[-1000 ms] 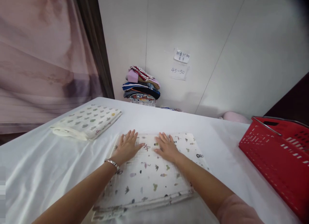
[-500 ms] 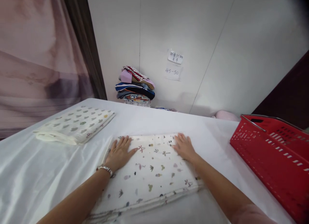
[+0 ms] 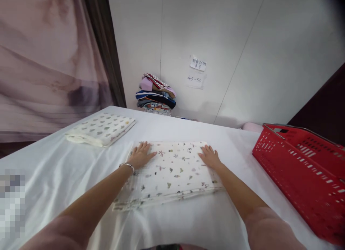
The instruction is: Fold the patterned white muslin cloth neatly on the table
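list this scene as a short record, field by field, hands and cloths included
left hand: palm down, fingers spread, on the left side of the printed cloth; left hand
right hand: palm down at the cloth's right edge; right hand
printed cloth: folded, small motifs, layers showing at near edge
second cloth: folded, farther left
surface: white-covered table
right side: red basket
wall: handwritten notes, one reading 45-50
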`<move>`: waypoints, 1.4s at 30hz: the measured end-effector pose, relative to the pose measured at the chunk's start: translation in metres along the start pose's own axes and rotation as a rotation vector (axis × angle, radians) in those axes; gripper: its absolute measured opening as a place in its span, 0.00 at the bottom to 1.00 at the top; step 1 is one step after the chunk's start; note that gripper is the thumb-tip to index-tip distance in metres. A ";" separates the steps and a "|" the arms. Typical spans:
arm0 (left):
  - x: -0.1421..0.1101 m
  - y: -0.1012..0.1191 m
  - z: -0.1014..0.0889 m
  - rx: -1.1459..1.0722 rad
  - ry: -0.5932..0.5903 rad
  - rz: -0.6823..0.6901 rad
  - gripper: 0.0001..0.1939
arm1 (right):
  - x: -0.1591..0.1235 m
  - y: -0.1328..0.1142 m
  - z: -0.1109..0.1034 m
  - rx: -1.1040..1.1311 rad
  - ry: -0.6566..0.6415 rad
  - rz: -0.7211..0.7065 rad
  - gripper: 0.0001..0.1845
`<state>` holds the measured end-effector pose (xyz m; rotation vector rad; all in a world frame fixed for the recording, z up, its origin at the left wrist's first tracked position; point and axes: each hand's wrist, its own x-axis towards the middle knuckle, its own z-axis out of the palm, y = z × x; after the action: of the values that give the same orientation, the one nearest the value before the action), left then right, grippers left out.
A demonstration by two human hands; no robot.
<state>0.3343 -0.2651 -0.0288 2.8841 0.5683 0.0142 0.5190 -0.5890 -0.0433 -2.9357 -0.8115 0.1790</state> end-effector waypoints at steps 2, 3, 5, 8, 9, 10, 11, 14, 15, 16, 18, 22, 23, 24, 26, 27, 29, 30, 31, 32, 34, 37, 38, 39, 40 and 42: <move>-0.025 -0.002 -0.002 0.011 0.040 0.028 0.38 | -0.022 -0.001 0.003 -0.038 0.052 -0.068 0.33; -0.038 -0.005 0.000 0.018 0.064 0.051 0.37 | -0.034 0.000 0.006 -0.054 0.078 -0.109 0.33; -0.064 -0.012 0.008 0.016 0.093 0.076 0.36 | -0.054 0.005 0.017 -0.053 0.087 -0.156 0.33; -0.085 -0.019 0.020 -0.023 0.112 0.063 0.34 | -0.068 0.015 0.032 -0.037 0.075 -0.119 0.32; -0.088 -0.019 0.022 -0.041 0.119 0.062 0.33 | -0.068 0.017 0.036 -0.038 0.079 -0.108 0.31; -0.088 -0.019 0.022 -0.063 0.120 0.065 0.33 | -0.067 0.019 0.039 -0.041 0.086 -0.105 0.31; -0.087 -0.019 0.022 -0.092 0.120 0.068 0.33 | -0.065 0.020 0.040 -0.044 0.095 -0.105 0.30; -0.084 -0.020 0.019 -0.237 0.119 0.066 0.31 | -0.060 0.021 0.041 -0.040 0.116 -0.114 0.30; -0.085 -0.021 0.018 -0.308 0.134 0.054 0.31 | -0.060 0.021 0.041 -0.035 0.122 -0.113 0.29; -0.087 -0.023 0.018 -0.384 0.164 0.034 0.30 | -0.061 0.022 0.040 -0.030 0.128 -0.108 0.29; -0.096 -0.027 0.019 -0.534 0.266 -0.041 0.28 | -0.064 0.022 0.036 -0.026 0.139 -0.093 0.29; -0.129 -0.038 0.026 -0.777 0.421 -0.262 0.24 | -0.074 0.006 0.032 -0.016 0.202 -0.085 0.26; -0.138 -0.040 0.027 -0.825 0.427 -0.302 0.23 | -0.078 -0.004 0.032 0.005 0.219 -0.118 0.25; -0.147 -0.042 0.028 -0.861 0.428 -0.329 0.21 | -0.082 -0.017 0.033 0.036 0.226 -0.172 0.23; -0.163 -0.043 0.029 -0.889 0.433 -0.349 0.18 | -0.091 -0.049 0.035 0.127 0.214 -0.316 0.22; -0.171 -0.042 0.030 -0.885 0.438 -0.348 0.17 | -0.097 -0.068 0.036 0.177 0.196 -0.395 0.21; -0.184 -0.038 0.029 -0.857 0.448 -0.331 0.15 | -0.108 -0.106 0.037 0.283 0.180 -0.529 0.20; -0.189 -0.036 0.029 -0.839 0.453 -0.318 0.14 | -0.113 -0.125 0.037 0.328 0.169 -0.598 0.20; -0.194 -0.033 0.029 -0.818 0.460 -0.304 0.14 | -0.118 -0.143 0.037 0.369 0.160 -0.660 0.19; -0.198 -0.031 0.029 -0.791 0.470 -0.291 0.13 | -0.123 -0.160 0.036 0.408 0.152 -0.720 0.19; -0.203 -0.026 0.030 -0.716 0.492 -0.273 0.12 | -0.129 -0.189 0.035 0.476 0.140 -0.818 0.18; -0.205 -0.023 0.032 -0.603 0.529 -0.249 0.12 | -0.132 -0.221 0.036 0.518 0.137 -0.899 0.16; -0.205 -0.023 0.033 -0.580 0.540 -0.237 0.12 | -0.132 -0.228 0.037 0.511 0.144 -0.906 0.15; -0.204 -0.023 0.033 -0.565 0.548 -0.222 0.11 | -0.132 -0.235 0.038 0.493 0.154 -0.904 0.14; -0.204 -0.023 0.034 -0.556 0.553 -0.208 0.11 | -0.132 -0.240 0.040 0.468 0.165 -0.895 0.13; -0.203 -0.023 0.035 -0.545 0.560 -0.188 0.10 | -0.130 -0.246 0.042 0.412 0.177 -0.880 0.11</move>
<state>0.1390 -0.3274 -0.0615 2.2634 0.7771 0.8292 0.2774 -0.4434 -0.0445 -1.9602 -1.6768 0.0085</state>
